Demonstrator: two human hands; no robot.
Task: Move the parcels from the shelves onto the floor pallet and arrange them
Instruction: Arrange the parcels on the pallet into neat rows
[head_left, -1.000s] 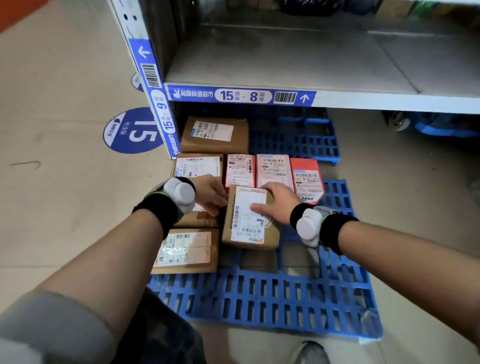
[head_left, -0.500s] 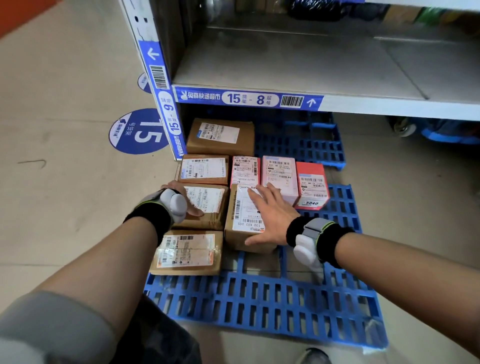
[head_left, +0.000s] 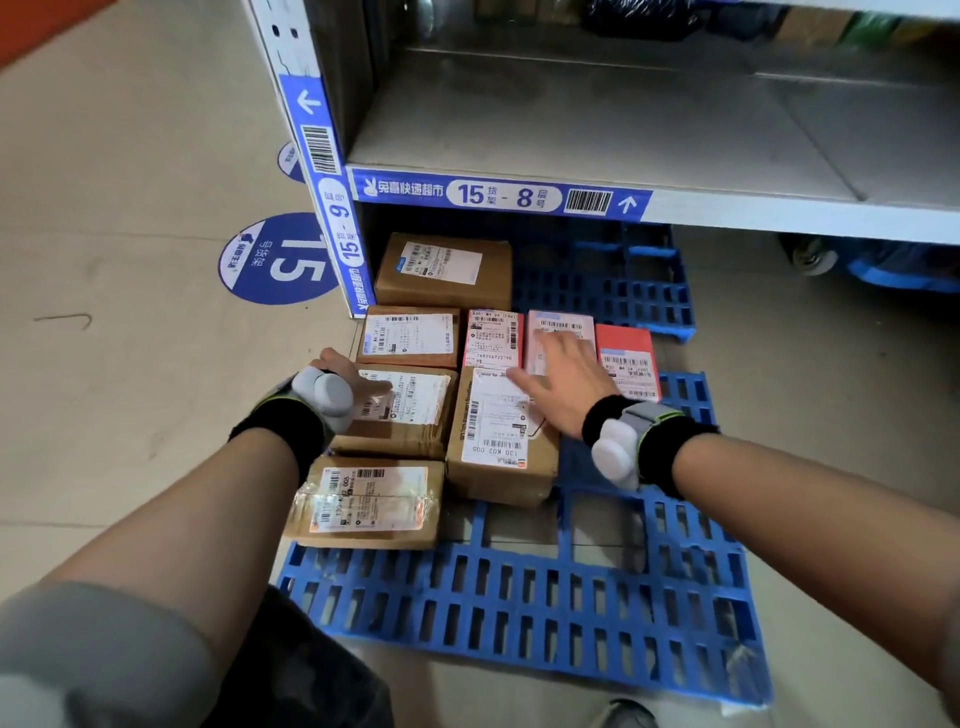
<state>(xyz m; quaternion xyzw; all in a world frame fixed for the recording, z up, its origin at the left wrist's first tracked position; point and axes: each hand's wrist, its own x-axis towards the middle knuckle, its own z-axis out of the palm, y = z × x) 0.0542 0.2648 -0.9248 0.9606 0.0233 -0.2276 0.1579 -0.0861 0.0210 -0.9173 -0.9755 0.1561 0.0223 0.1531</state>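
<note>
Both my hands rest on parcels laid on the blue pallet (head_left: 519, 613).

My right hand (head_left: 563, 384) lies flat, fingers straight and spread, over the tall brown box (head_left: 498, 441) and the pink parcel (head_left: 563, 325) behind it. My left hand (head_left: 348, 376) touches the brown box (head_left: 410, 410) just left of the tall one; I cannot tell how its fingers lie. Other parcels sit around the tall box, all under the shelf (head_left: 623, 130) edge or in front of it.

Shelf edge label (head_left: 501, 195) reads "15-8"; floor sticker (head_left: 275, 262), seemingly "15".
</note>
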